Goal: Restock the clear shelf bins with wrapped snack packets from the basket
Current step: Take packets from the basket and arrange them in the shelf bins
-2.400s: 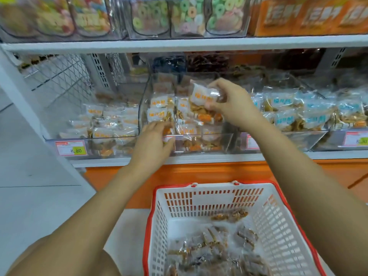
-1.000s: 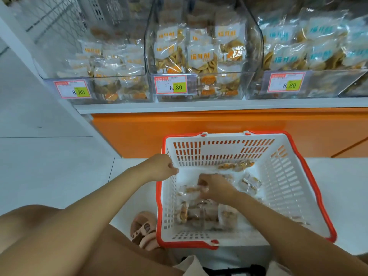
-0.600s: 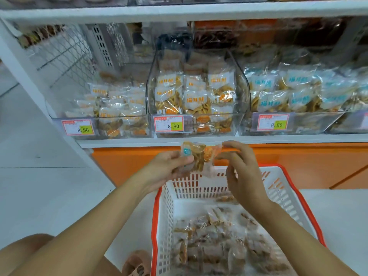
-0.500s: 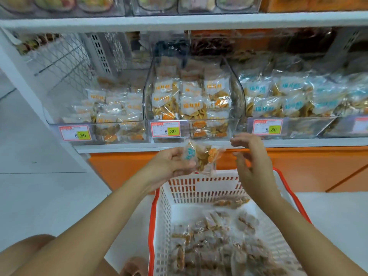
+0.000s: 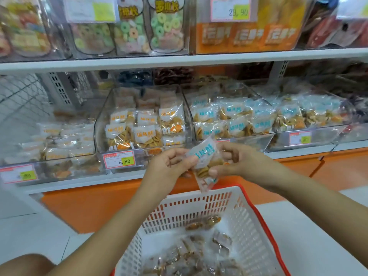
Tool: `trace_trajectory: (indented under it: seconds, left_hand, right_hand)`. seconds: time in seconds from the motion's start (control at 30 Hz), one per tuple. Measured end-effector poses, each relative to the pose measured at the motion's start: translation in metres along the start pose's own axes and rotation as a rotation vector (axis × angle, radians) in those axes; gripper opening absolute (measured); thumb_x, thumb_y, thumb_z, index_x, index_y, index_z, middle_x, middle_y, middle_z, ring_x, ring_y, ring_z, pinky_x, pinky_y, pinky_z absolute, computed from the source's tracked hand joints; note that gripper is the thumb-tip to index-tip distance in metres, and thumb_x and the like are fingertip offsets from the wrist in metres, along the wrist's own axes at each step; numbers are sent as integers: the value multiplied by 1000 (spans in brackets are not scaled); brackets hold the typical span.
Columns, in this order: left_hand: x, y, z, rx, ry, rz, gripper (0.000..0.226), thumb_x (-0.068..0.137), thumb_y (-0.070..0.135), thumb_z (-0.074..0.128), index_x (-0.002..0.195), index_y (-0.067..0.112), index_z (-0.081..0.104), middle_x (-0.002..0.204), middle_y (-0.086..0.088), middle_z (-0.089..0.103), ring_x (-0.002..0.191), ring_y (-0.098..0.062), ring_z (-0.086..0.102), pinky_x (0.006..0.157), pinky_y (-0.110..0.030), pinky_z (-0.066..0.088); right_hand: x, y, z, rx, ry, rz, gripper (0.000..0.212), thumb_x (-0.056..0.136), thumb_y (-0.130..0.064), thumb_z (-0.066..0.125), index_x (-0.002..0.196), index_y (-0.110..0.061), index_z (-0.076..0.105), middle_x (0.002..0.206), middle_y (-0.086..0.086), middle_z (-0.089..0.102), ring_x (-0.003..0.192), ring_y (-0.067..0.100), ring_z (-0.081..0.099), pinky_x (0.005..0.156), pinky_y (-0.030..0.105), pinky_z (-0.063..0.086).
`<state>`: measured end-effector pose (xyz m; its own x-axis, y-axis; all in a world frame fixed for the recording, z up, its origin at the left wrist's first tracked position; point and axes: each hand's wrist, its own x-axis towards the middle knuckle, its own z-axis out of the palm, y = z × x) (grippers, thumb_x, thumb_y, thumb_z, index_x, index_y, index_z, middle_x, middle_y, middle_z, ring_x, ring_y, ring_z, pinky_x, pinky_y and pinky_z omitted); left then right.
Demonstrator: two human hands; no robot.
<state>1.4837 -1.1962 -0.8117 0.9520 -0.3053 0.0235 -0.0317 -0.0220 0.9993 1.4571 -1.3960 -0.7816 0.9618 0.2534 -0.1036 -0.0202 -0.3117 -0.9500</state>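
Packet [image 5: 205,157] with the blue label is up between my two hands, above the far rim of the basket [image 5: 199,199] and just in front of the shelf edge [image 5: 79,183]. My left hand [image 5: 172,165] pinches its left side and my right hand [image 5: 238,160] pinches its lower right, so both are clamped on the wrapper.

I judge it belongs in the bin of blue-labelled packets [image 5: 251,142], just right of the orange-labelled bin [image 5: 99,124]. I should release one hand, carry it over the front wall and lay it label forward on the pile. The wrapper looks slippery and the pieces inside brittle, so a light pinch at the seam suits.

More packets lie in the basket. The shelf has an orange base [image 5: 99,206]; the upper shelf [image 5: 179,58] carries tubs of ring sweets [image 5: 163,28].
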Motion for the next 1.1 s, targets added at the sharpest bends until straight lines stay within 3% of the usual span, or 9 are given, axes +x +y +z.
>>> trace_trajectory:
  seconds: [0.1, 0.27, 0.33, 0.4, 0.53, 0.73, 0.9, 1.0, 1.1]
  left_hand:
    - [11, 3, 22, -39, -28, 6, 31, 72, 27, 69, 99, 11, 66, 89, -4, 74, 75, -12, 70, 62, -20, 55]
    - [34, 13, 62, -38, -57, 19, 38, 65, 34, 69, 96, 12, 67, 90, -3, 74, 75, -15, 70, 67, -23, 56]
    - [47, 21, 82, -21, -65, 43, 37, 66, 35, 69, 96, 14, 68, 88, -3, 74, 76, -17, 70, 70, -24, 57]
    - [61, 33, 101, -9, -78, 75, 33, 71, 33, 69, 100, 17, 67, 90, -1, 74, 80, -15, 71, 74, -24, 57]
    - [100, 49, 138, 87, -94, 156, 17, 92, 18, 61, 108, 25, 63, 105, 5, 70, 96, -10, 67, 83, -22, 53]
    - [140, 56, 196, 576, -199, 412, 23, 93, 16, 56, 116, 22, 59, 106, 12, 61, 96, -2, 56, 84, -11, 45]
    - [166, 59, 245, 898, -362, 543, 31, 98, 22, 49, 129, 24, 52, 131, 7, 51, 94, -11, 54, 78, -18, 35]
    - [183, 54, 273, 1011, -458, 631, 37, 99, 19, 45, 136, 21, 48, 141, 2, 46, 126, -14, 41, 104, -25, 31]
    - [199, 44, 296, 1122, -597, 638, 44, 102, 22, 40, 146, 22, 36, 157, 1, 24, 146, -16, 10, 117, -28, 4]
  right_hand:
    - [-11, 6, -23, 43, 46, 27, 56, 65, -18, 78, 116, -5, 59, 105, 5, 73, 101, 18, 69, 100, 38, 48]
    - [-22, 21, -65, -74, 131, -10, 51, 56, -47, 88, 98, -26, 67, 99, 21, 64, 92, 37, 62, 96, 52, 48]
    - [-27, 21, -83, -82, 158, -34, 34, 62, -40, 84, 91, -32, 68, 86, 12, 66, 80, 27, 65, 82, 42, 54]
    - [-28, 23, -110, -70, 213, -60, 39, 65, -35, 82, 96, -20, 65, 89, 17, 65, 84, 23, 66, 83, 36, 54]
    - [-26, 31, -183, -35, 503, -101, 35, 70, -32, 79, 86, -17, 51, 72, -11, 61, 75, 15, 61, 88, 33, 50]
    - [-43, 62, -297, -12, 932, -114, 16, 88, -22, 68, 90, -23, 52, 93, 1, 62, 83, 18, 64, 74, 30, 55]
    - [-53, 92, -345, -52, 924, 16, 14, 91, -13, 64, 86, -17, 52, 86, 7, 58, 79, 24, 55, 66, 37, 45]
    - [-50, 99, -351, -82, 871, 73, 17, 91, -7, 61, 105, -1, 53, 94, 10, 59, 84, 24, 56, 69, 30, 46]
    - [-44, 103, -352, -151, 809, 130, 11, 90, -13, 64, 91, -14, 53, 91, 5, 63, 86, 25, 62, 79, 35, 51]
